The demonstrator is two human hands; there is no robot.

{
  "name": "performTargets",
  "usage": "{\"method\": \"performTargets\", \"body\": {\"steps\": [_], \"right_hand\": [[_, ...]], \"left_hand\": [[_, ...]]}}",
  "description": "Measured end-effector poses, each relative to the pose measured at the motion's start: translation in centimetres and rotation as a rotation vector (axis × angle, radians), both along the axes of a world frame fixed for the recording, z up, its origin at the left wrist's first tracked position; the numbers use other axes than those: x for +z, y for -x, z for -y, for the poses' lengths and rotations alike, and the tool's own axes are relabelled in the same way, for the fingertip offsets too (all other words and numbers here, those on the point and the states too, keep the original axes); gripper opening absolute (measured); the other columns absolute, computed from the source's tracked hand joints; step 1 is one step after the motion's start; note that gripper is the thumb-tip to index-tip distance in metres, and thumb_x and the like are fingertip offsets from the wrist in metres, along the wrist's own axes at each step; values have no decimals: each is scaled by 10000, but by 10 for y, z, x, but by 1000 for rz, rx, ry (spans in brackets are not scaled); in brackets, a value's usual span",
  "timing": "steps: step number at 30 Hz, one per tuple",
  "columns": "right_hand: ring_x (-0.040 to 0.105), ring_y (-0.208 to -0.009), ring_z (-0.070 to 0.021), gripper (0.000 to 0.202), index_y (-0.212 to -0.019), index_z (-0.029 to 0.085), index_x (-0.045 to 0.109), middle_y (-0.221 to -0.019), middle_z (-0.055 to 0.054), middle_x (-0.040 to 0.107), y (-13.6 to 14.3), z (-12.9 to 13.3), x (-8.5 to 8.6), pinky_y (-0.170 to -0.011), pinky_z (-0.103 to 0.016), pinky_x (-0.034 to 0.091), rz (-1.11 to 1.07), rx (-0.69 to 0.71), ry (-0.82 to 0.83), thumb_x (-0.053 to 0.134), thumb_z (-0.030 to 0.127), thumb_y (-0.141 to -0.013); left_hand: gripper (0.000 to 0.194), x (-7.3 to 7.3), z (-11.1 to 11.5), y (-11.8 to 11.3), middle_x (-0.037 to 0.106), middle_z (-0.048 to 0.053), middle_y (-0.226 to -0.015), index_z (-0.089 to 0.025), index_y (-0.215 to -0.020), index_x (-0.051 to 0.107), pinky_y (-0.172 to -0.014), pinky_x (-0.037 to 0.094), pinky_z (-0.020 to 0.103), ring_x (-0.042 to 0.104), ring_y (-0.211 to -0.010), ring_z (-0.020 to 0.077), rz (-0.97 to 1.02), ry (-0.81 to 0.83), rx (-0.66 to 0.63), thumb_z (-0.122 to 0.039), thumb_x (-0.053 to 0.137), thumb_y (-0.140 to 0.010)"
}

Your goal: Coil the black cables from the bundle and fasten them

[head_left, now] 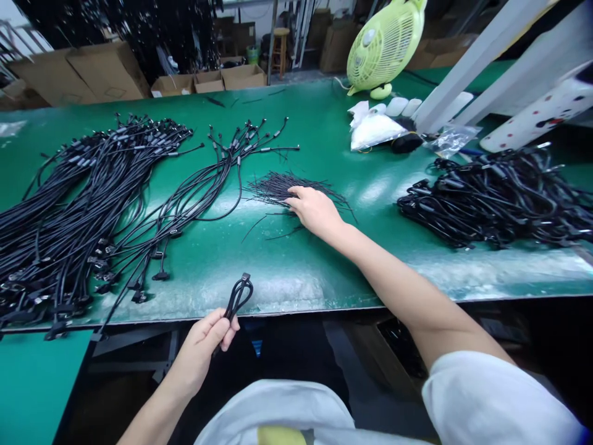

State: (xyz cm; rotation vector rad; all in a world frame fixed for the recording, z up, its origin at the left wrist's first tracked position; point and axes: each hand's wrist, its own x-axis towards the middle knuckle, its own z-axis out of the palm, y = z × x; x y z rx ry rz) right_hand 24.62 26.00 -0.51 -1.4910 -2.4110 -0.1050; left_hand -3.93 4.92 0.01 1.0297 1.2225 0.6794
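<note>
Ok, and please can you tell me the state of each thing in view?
Left hand: closed on cable
Held cable: looped
Right hand: at the ties
Ties: loose pile
Left cables: uncoiled, heaped
Middle cables: uncoiled, fanned out
Right cables: bundled, heaped
Fan: standing; running or not, unclear

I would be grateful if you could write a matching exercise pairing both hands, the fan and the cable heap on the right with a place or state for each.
1. Left hand
2. Right hand
3. Fan
4. Right-side cable heap

A. At the pile of thin black strips
B. Nearest the table's right end
C. Gripping a looped black cable
D. Light green, towards the far edge

Pairs: 1-C, 2-A, 3-D, 4-B
</note>
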Motion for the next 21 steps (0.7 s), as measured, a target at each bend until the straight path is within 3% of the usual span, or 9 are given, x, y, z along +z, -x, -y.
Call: {"method": "performTargets", "body": {"steps": [3,6,11,15,18,21], "right_hand": [[534,-1006,-260,253,-990,126,701,-1231,-149,602,-20,-14,-20,-812,-364,406,86,-39,-17,466,160,-905],[534,-911,-241,259,-963,126,682,-1099,-145,638,-27,-14,-26,-772,-353,386,92,-54,-36,433,188,-925],[536,-928,-231,254,-965,156,637,-1031,-127,621,-24,-7,-9,-809,-346,395,-210,-133,-200,394,230,-952],[543,-856,-201,233,-937,191,627,-909,-80,600,4,26,6,-795,-326,418,-471,-14,-222,423,302,-962],[543,-798,-166,179,-863,200,612,-839,-38,589,47,73,7,-764,-294,422,-683,144,-1,493,311,-937],[531,-745,-133,143,-840,196,577,-797,-4,574,87,121,0,-714,-261,417,-913,212,411,514,298,-917]], "left_hand": [[370,-5,4,3,422,-32,-587,-156,-825,597,-643,300,272,361,-600,124,45,6,48,-518,535,-877],[362,-9,7,1,439,-28,-588,-150,-827,600,-632,299,270,367,-595,118,120,8,95,-508,564,-869],[341,-9,7,-5,430,-31,-596,-138,-843,603,-596,290,258,352,-579,101,250,10,171,-478,599,-863],[306,-6,3,-17,424,-32,-609,-133,-841,600,-583,282,255,343,-572,91,323,-7,220,-438,599,-876],[299,-7,-5,-32,419,-45,-613,-149,-1070,603,-588,283,253,347,-568,92,383,-62,256,-393,579,-899],[443,-10,-13,-40,415,-53,-622,-184,-1316,499,-589,284,251,345,-569,96,433,-132,275,-366,557,-916]]}}
